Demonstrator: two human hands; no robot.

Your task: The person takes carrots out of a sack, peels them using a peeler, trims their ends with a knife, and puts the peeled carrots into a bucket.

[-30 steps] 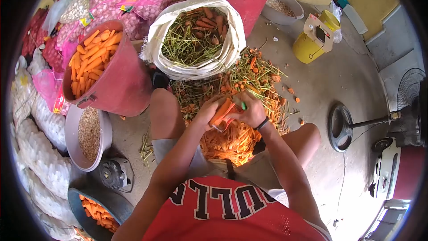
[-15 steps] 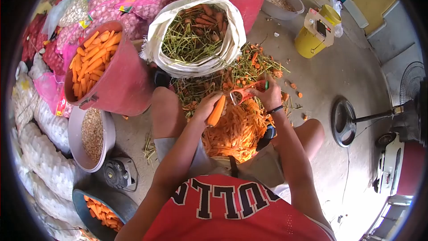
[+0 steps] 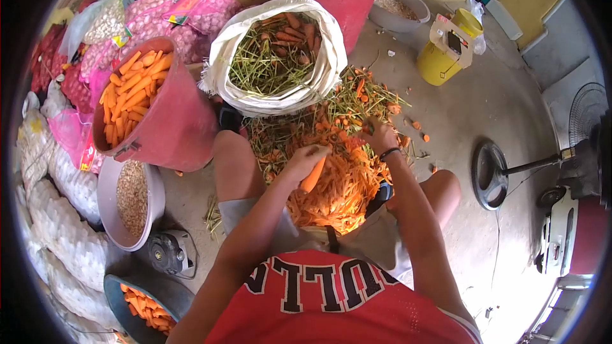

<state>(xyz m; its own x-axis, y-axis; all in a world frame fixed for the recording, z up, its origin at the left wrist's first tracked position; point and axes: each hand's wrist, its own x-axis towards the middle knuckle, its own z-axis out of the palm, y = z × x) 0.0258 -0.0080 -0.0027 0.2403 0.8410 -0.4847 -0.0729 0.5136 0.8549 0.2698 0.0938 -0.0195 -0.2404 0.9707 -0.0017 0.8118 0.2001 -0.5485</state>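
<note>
My left hand (image 3: 305, 163) is closed around a carrot (image 3: 313, 177), whose orange lower end sticks out below the fingers. To its right, my right hand (image 3: 381, 137) is closed on a peeler (image 3: 354, 143); the tool's orange head is smeared and hard to pick out against the peelings. Between my knees lies a large heap of carrot peelings (image 3: 335, 192), under both hands. Just beyond the hands, carrot tops and green stalks (image 3: 370, 99) spread over the floor. A white woven sack (image 3: 220, 57) of unpeeled carrots and stalks stands in front of me.
On the left, a red tub (image 3: 185, 114) leans, full of peeled carrots. Below it are a basin of garlic cloves (image 3: 132, 200) and a dark bucket (image 3: 182, 296) with carrots. A fan stand (image 3: 491, 175) and a yellow bucket (image 3: 437, 67) stand right.
My right hand has turned slightly and the peeler is now mostly hidden and blurred. My left hand, with the carrot, has shifted slightly right and down.
</note>
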